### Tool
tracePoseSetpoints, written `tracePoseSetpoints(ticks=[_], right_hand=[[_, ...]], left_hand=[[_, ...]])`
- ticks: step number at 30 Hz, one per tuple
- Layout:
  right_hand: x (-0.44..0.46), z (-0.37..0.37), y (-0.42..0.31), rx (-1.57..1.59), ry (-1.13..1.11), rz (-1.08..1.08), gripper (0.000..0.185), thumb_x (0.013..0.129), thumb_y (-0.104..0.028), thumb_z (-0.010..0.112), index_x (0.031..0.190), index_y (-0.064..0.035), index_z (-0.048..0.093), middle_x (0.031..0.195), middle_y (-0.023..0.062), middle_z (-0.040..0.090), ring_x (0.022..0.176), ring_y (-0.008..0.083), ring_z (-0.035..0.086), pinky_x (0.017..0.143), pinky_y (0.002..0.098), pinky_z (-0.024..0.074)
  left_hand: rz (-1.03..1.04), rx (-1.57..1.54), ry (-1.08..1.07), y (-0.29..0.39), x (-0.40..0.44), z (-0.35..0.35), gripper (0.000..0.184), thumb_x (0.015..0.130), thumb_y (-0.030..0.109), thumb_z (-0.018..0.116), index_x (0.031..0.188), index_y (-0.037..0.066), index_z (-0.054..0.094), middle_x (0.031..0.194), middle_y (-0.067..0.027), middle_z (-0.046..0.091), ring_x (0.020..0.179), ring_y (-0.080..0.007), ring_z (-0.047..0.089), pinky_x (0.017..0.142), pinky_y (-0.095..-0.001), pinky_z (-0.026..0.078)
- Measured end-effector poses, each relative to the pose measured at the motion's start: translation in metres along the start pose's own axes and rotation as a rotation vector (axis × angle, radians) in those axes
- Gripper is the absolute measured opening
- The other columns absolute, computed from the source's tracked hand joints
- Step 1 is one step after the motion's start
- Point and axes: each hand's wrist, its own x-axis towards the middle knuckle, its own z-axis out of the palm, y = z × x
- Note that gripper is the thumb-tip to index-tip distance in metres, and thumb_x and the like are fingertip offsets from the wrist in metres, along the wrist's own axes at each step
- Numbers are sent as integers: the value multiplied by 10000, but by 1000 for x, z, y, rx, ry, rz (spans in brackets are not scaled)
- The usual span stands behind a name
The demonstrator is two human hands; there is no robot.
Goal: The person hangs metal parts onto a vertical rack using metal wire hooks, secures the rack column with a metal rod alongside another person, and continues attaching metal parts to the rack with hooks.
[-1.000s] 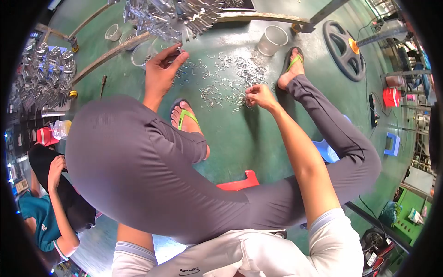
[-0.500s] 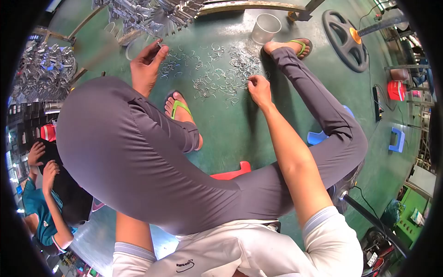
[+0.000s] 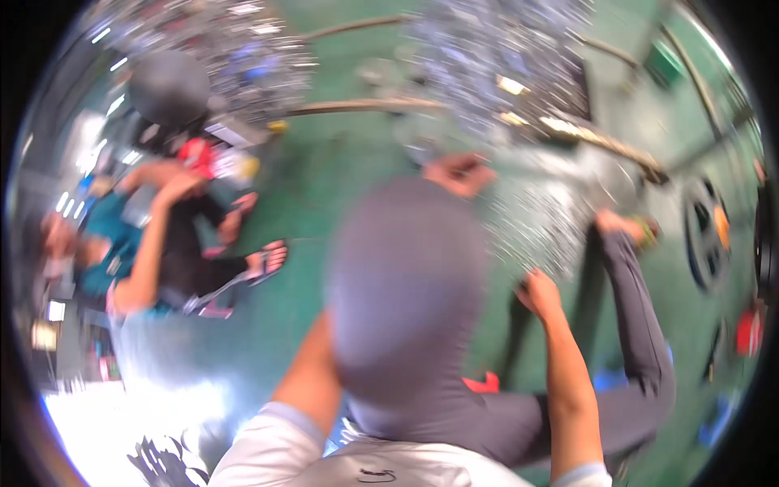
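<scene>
In the head view, small metal pieces (image 3: 535,227) are lying on the floor right of your raised knee (image 3: 410,268). Your left hand (image 3: 460,174) is showing half-curled just beyond that knee, your right hand (image 3: 540,294) bunching loosely to its right (blur is hiding whether either is gripping anything).

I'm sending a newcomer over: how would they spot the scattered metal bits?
Find the green floor. The metal bits lie on it just beyond the person's right hand. Unlike the massed metal parts higher in view, they are strewn loosely across the floor.
</scene>
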Motion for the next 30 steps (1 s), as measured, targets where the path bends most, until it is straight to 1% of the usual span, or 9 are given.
tracePoseSetpoints(ticks=[1, 3, 7, 9, 13, 15, 18, 22, 30], right_hand=[[2, 24, 24, -52, 15, -41, 221, 766, -178, 752, 850, -13, 630, 930, 230, 641, 866, 444, 652, 760, 515, 548], [8, 13, 10, 33, 83, -14, 186, 760, -141, 734, 859, -13, 643, 917, 212, 640, 830, 439, 644, 730, 512, 532], [5, 14, 4, 337, 235, 213, 304, 799, -93, 738, 1058, -11, 602, 1125, 207, 589, 1032, 436, 599, 862, 493, 506], [5, -10, -24, 121, 307, 362, 410, 849, -132, 733, 1194, 9, 563, 1271, 251, 528, 1194, 450, 531, 997, 509, 461], [4, 2, 3, -158, 323, 354, 557, 844, -178, 748, 1325, 9, 540, 1408, 274, 471, 1296, 458, 467, 1087, 509, 427], [6, 3, 5, -177, 333, 362, 571, 826, -174, 758, 1323, 6, 541, 1427, 265, 462, 1310, 451, 459, 1094, 505, 423], [9, 18, 20, -248, 468, 318, 601, 796, -151, 766, 1332, 0, 537, 1435, 240, 458, 1326, 440, 449, 1108, 500, 415], [11, 3, 9, -56, 304, 380, 563, 755, -85, 777, 1271, 5, 570, 1420, 238, 459, 1325, 440, 442, 1135, 494, 390], [10, 9, 12, -52, 299, 397, 566, 741, -81, 775, 1262, 13, 575, 1423, 247, 446, 1321, 450, 443, 1129, 487, 402]], left_hand=[[30, -238, 55, -4, -4, 7, 329, 871, 219, 846, 1139, 50, 755, 974, -45, 746, 926, -134, 683, 870, -318, 560], [30, -167, 67, -22, 3, 7, 414, 836, 194, 875, 1211, 69, 752, 948, -65, 743, 873, -129, 689, 818, -320, 573], [231, -175, 100, -48, 6, 0, 431, 825, 160, 877, 1230, 85, 749, 952, -96, 748, 888, -155, 699, 808, -306, 561], [65, -241, 103, -19, -5, -3, 431, 827, 163, 877, 1231, 86, 749, 966, -110, 752, 901, -170, 704, 808, -310, 559], [16, -141, 141, 2, -15, -11, 447, 836, 178, 876, 1250, 80, 739, 1021, -120, 758, 926, -180, 708, 811, -319, 557], [131, -134, 159, -30, -4, 0, 453, 841, 189, 874, 1259, 85, 736, 1044, -118, 758, 933, -175, 706, 809, -315, 555], [57, -151, 66, -35, 2, 1, 468, 855, 194, 865, 1291, 102, 722, 1042, -106, 756, 920, -157, 697, 805, -307, 552], [14, -154, 81, -33, 0, 9, 480, 858, 211, 863, 1303, 106, 716, 1049, -105, 758, 923, -153, 696, 810, -313, 555], [-22, -184, 61, -23, -2, -1, 492, 856, 249, 865, 1303, 111, 717, 1059, -113, 761, 939, -160, 700, 838, -337, 561]])
